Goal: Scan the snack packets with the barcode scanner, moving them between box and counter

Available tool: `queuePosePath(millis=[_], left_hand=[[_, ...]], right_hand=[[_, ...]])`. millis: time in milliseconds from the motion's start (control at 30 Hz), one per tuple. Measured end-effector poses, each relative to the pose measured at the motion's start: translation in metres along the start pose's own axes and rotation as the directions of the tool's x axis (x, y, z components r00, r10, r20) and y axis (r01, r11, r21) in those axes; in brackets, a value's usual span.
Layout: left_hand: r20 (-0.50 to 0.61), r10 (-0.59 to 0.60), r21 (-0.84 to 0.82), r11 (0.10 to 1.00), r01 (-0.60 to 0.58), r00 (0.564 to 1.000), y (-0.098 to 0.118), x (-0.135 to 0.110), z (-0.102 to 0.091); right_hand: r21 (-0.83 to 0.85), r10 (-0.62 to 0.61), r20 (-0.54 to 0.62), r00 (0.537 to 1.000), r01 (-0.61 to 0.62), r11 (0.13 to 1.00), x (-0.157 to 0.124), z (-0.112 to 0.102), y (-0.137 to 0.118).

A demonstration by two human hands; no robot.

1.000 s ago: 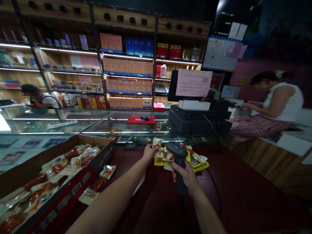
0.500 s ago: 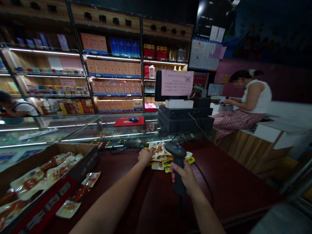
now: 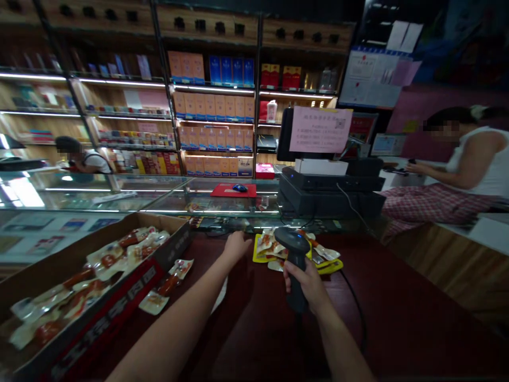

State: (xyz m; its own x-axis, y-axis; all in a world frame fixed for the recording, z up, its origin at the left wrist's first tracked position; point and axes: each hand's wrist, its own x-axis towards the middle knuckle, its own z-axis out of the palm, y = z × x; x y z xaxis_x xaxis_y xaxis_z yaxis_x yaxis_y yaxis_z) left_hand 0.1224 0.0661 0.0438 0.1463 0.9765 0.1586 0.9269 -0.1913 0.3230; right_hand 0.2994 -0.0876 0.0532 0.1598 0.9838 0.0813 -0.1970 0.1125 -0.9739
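Head view: scanner point(image 3: 295, 253) in right hand point(image 3: 307, 281)

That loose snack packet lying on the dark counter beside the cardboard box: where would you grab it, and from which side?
Pinch the loose snack packet by its flat sealed edge, probably the near end, coming from above and the right. It lies flat on the counter, and the cardboard box crowds its left side.

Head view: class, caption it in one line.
Right hand grips a barcode scanner over snack packets; left hand rests beside them.
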Motion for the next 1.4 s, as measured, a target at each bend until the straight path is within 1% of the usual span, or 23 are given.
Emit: queuePosePath(millis=[67,133,200,267,333,433,567,633,667,700,733,767,800,833,867,900,933,967,1000,1100,1200,1267,1400], left_hand=[[0.007,-0.046,0.154,0.987,0.045,0.999,-0.039,-0.02,-0.025],[0.03,-0.138,0.297,0.947,0.123,0.99,-0.078,-0.046,-0.047],[0.075,-0.206,0.372,0.913,0.165,0.976,-0.109,-0.073,-0.06],[0.136,-0.251,0.408,0.896,0.177,0.958,-0.128,-0.094,-0.062],[0.183,-0.269,0.413,0.894,0.174,0.946,-0.137,-0.106,-0.057],[0.184,-0.25,0.331,0.926,0.18,0.951,-0.143,-0.106,-0.045],[0.106,-0.242,0.11,0.967,0.23,0.965,-0.147,-0.08,-0.036],[0.084,-0.282,-0.054,0.957,0.287,0.956,-0.148,-0.063,-0.034],[0.087,-0.306,-0.174,0.933,0.316,0.948,-0.148,-0.055,-0.033],[0.095,-0.322,-0.331,0.882,0.335,0.942,-0.147,-0.048,-0.031],[0.104,-0.322,-0.517,0.791,0.328,0.941,-0.145,-0.042,-0.028],[0.11,-0.307,-0.704,0.647,0.292,0.945,-0.144,-0.037,-0.023],[0.114,-0.279,-0.857,0.458,0.236,0.954,-0.142,-0.034,-0.018],[0.113,-0.249,-0.951,0.254,0.178,0.962,-0.141,-0.031,-0.012],[0.109,-0.224,-0.989,0.075,0.129,0.968,-0.14,-0.03,-0.006],[0.111,-0.204,-0.993,-0.059,0.101,0.973,-0.14,-0.03,-0.001],[0.117,-0.192,-0.985,-0.148,0.089,0.974,-0.141,-0.03,0.004],[0.123,-0.186,-0.976,-0.201,0.085,0.975,-0.143,-0.029,0.008],[0.128,-0.18,-0.969,-0.231,0.084,0.975,-0.145,-0.029,0.011],[0.139,-0.145,-0.961,-0.258,0.098,0.98,-0.151,-0.027,0.016],[0.139,-0.098,-0.967,-0.228,0.114,0.985,-0.153,-0.024,0.019],[0.139,-0.044,-0.975,-0.18,0.129,0.989,-0.152,-0.025,0.021],[0.157,0.019,-0.987,-0.025,0.157,0.987,-0.147,-0.027,0.025]], right_hand=[[-0.007,0.016,0.033,0.999,-0.016,1.0,0.003,0.013,0.006],[-0.02,0.027,0.068,0.997,-0.026,0.999,0.007,0.027,0.014],[-0.033,0.031,0.103,0.994,-0.027,0.999,0.011,0.041,0.023],[-0.044,0.031,0.143,0.989,-0.025,0.999,0.016,0.055,0.031],[-0.046,0.037,0.184,0.982,-0.029,0.999,0.019,0.07,0.036],[-0.052,0.052,0.237,0.97,-0.041,0.998,0.024,0.089,0.04],[-0.063,0.075,0.286,0.955,-0.06,0.996,0.03,0.104,0.047],[-0.064,0.099,0.297,0.95,-0.084,0.994,0.032,0.104,0.054],[-0.065,0.112,0.301,0.947,-0.097,0.993,0.032,0.103,0.058],[-0.068,0.122,0.304,0.945,-0.106,0.992,0.032,0.101,0.061],[-0.074,0.131,0.309,0.942,-0.113,0.991,0.031,0.098,0.064],[-0.084,0.138,0.317,0.938,-0.117,0.99,0.03,0.096,0.066],[-0.098,0.146,0.326,0.934,-0.121,0.988,0.029,0.094,0.067],[-0.113,0.157,0.336,0.929,-0.126,0.986,0.028,0.092,0.068],[-0.128,0.169,0.343,0.924,-0.133,0.983,0.027,0.091,0.068],[-0.14,0.181,0.347,0.92,-0.14,0.98,0.026,0.09,0.069],[-0.152,0.193,0.347,0.918,-0.148,0.977,0.025,0.09,0.069],[-0.163,0.203,0.346,0.916,-0.154,0.974,0.025,0.09,0.07],[-0.175,0.212,0.346,0.914,-0.159,0.972,0.024,0.09,0.07],[-0.214,0.232,0.355,0.905,-0.163,0.963,0.024,0.092,0.072],[-0.23,0.252,0.37,0.894,-0.175,0.957,0.022,0.094,0.072],[-0.22,0.253,0.369,0.894,-0.181,0.959,0.021,0.093,0.07],[-0.177,0.201,0.332,0.922,-0.148,0.973,0.021,0.091,0.066]])
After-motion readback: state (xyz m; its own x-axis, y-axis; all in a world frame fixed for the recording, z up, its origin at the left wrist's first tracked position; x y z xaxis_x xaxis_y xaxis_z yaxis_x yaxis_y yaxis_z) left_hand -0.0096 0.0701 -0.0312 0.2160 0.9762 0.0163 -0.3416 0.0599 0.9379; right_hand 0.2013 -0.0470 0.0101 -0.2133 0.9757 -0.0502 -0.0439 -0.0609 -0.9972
